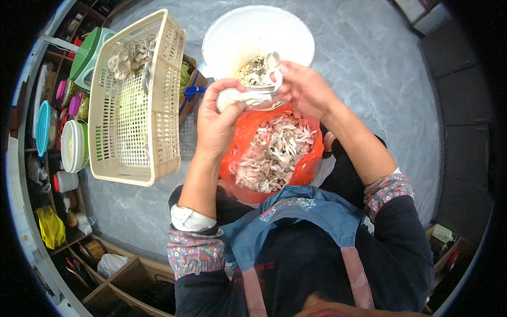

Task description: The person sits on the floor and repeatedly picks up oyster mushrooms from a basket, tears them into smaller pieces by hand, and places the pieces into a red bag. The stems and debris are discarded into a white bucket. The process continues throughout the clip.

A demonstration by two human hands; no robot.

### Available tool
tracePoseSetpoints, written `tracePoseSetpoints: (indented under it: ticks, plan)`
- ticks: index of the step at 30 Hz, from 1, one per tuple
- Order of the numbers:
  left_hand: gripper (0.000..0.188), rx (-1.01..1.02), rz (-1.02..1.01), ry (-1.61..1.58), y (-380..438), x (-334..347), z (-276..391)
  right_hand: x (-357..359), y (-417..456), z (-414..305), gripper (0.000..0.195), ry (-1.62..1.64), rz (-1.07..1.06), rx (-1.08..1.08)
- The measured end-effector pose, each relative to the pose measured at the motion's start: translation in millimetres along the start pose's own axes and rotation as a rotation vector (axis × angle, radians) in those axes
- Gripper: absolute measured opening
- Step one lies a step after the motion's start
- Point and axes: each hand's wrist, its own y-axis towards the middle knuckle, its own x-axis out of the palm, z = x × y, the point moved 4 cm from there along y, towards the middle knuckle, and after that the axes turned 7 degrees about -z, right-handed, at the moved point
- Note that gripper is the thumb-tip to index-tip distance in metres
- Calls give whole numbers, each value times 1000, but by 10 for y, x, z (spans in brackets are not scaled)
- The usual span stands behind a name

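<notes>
My left hand grips a pale oyster mushroom between thumb and fingers. In my right hand is a torn, curled mushroom strip, pinched at the fingertips beside the first piece. Both hands are above the near rim of a white bucket, which holds mushroom scraps at its bottom. A greyish mushroom piece shows just past my right fingertips. Below my hands, a red plastic bag stands open, filled with torn mushroom strips.
A cream plastic crate with whole oyster mushrooms stands at the left. Behind it is a cardboard box with greens. Shelves with lidded containers line the left edge. Dark panels stand along the right.
</notes>
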Motion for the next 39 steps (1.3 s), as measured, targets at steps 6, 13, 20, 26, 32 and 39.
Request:
tracePoseSetpoints:
  ticks: [6,13,20,26,32,39]
  plan:
    - [34,-42,66,120,-21,-61,14,16,-89,-247,30,-504,34,-82]
    - [42,46,-60,649,-37,132,1,393,-116,-25,38,-726,-223,-95]
    - [49,80,-129,704,-35,185,6,298,-119,32,34,-634,-189,-196]
    - [35,-180,117,-45,1,-46,-30,66,-68,-57,36,-120,90,-153]
    - [26,-213,214,-427,-16,-292,-20,126,-248,123,48,-1163,-350,202]
    - [24,-297,101,-221,13,-191,-61,120,-160,-49,45,-940,-33,-18]
